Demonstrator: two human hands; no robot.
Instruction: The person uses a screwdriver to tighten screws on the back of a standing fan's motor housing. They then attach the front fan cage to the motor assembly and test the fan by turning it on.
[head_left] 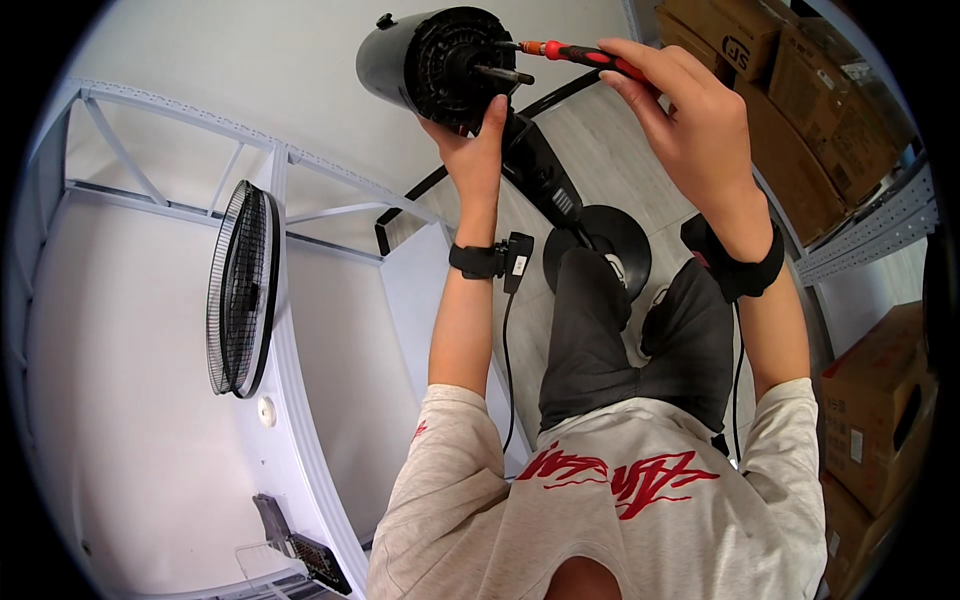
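Observation:
A pedestal fan stands in front of me, its dark motor housing (400, 65) uncovered and a bare metal shaft (505, 75) sticking out of its black front. My left hand (470, 145) supports this housing from below, thumb up along the front edge and the other fingers mostly hidden behind it. In my right hand (690, 110) is a red and black screwdriver (590, 58), held near the handle's end. Its tip points left and meets the front of the housing just above the shaft. Whether a screw sits there is too small to tell.
Below the housing, the fan's black pole (545, 175) runs down to a round base (600, 250) by my feet. On the left, a fan grille (242, 290) leans at a white shelf's edge (300, 400). Cardboard boxes (830, 110) are stacked at the right beside a perforated metal rail (870, 230).

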